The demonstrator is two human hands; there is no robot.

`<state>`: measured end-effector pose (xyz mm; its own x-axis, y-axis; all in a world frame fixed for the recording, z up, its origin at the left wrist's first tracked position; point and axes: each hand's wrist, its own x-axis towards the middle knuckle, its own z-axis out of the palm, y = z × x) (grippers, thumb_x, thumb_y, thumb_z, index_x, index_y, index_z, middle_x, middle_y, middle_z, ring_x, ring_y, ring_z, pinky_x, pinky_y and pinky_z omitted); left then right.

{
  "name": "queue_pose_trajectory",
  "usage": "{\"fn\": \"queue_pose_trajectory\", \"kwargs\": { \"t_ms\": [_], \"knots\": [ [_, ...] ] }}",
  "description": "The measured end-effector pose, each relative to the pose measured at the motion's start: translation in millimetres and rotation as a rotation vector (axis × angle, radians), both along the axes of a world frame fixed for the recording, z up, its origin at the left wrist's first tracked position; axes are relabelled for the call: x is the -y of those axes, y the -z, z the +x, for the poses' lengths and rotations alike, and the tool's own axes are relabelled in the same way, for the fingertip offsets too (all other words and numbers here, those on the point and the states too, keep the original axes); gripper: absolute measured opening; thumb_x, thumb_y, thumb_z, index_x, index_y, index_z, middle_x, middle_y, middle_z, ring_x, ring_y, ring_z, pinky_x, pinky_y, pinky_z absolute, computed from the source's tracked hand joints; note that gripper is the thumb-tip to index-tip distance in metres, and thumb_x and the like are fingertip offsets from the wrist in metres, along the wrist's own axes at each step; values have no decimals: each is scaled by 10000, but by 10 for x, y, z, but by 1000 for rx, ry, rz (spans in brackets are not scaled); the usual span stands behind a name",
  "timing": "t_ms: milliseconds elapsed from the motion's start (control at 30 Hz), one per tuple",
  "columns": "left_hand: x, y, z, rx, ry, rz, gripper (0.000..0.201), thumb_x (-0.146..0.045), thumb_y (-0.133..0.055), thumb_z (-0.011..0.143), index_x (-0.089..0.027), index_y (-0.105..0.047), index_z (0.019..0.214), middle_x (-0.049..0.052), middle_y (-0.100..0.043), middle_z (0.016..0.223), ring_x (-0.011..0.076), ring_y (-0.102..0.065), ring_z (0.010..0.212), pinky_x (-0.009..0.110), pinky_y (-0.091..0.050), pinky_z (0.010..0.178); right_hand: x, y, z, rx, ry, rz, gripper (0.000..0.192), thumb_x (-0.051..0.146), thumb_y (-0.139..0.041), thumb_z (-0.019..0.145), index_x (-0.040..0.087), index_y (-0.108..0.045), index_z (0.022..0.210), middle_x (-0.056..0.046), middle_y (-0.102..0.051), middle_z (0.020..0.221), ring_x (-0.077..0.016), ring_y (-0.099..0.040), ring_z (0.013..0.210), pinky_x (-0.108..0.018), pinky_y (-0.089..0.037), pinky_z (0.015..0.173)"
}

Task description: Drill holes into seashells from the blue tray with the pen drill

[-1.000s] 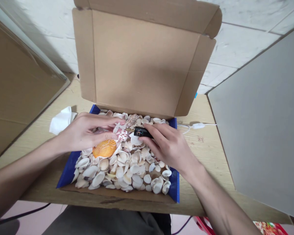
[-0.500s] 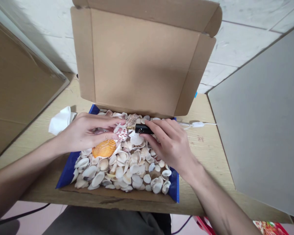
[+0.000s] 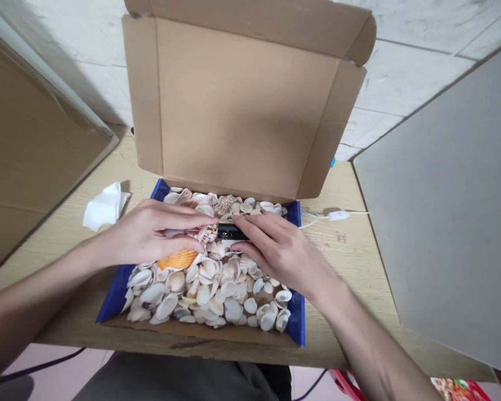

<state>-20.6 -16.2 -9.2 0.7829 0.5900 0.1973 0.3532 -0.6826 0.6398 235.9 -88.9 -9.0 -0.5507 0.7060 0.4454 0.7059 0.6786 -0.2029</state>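
My left hand [image 3: 152,229] is closed, pinching a small red-and-white scallop shell [image 3: 209,236] between thumb and fingers. Most of that shell is hidden by the fingers and the tool. In my right hand [image 3: 281,242] lies a black mini drill [image 3: 231,231], held level with its brass-coloured tip pointing left. The tip meets the shell at my left fingertips; whether it has gone into the shell I cannot tell. Just beneath my left thumb rests an orange scallop shell [image 3: 177,260]. Both hands are above a heap of pale seashells [image 3: 225,289] in an open cardboard box.
The box's brown lid [image 3: 246,106] stands up at the back, and its blue side wall [image 3: 113,298] shows at left. A crumpled white tissue [image 3: 104,207] lies left on the wooden table [image 3: 359,278]. A white cable with an inline switch [image 3: 339,215] runs right. Panels flank both sides.
My right hand has moved left with the mini drill, bringing its tip up to the shell. My left hand has stayed nearly in place, still holding the shell.
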Motion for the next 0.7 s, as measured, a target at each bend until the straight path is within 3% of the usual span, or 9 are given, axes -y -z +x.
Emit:
{"fn": "queue_pose_trajectory", "kwargs": {
  "t_ms": [200, 367, 700],
  "knots": [
    [16, -44, 25, -40, -26, -18, 359, -295, -683, 857, -225, -677, 1209, 79, -745, 1082, 196, -723, 845, 299, -581, 760, 2, 11, -7, -4, 24, 18, 310, 250, -519, 944, 41, -595, 1160, -117, -705, 972, -201, -641, 865, -336, -565, 778],
    [6, -36, 23, -8, -63, -12, 383, -342, -721, 815, -239, -697, 1183, 60, -750, 1075, 193, -731, 833, 244, -571, 743, 0, 32, -4, -38, 39, 14, 298, 239, -495, 950, 62, -583, 1173, -126, -704, 975, -203, -635, 866, -355, -563, 754],
    [57, -108, 127, 86, -272, -164, 327, -282, -683, 825, -130, -713, 1113, 86, -761, 1024, 148, -712, 759, 226, -585, 721, 5, 47, 8, -119, 180, 58, 295, 197, -502, 909, 85, -613, 1159, -129, -702, 965, -217, -632, 837, -359, -540, 707]
  ]
}}
